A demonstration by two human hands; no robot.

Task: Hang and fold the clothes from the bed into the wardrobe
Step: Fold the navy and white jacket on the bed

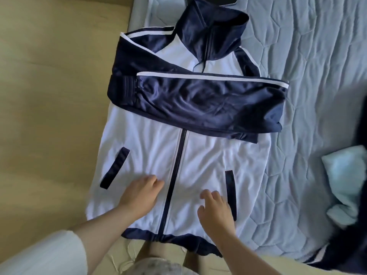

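A white and navy track jacket (200, 155) lies face up on the bed, zipped, collar pointing away from me. Both navy sleeves (198, 100) are folded across its chest, one over the other. My left hand (140, 195) rests with relaxed fingers on the white front, left of the zip. My right hand (215, 209) lies on the white front to the right of the zip, beside a navy pocket strip. Neither hand grips the cloth.
The bed has a light blue quilted cover (297, 56). A pale turquoise garment (345, 185) and a dark navy one (357, 126) lie at the right edge. Beige floor (49, 96) runs along the left. The jacket's hem hangs over the bed's near edge.
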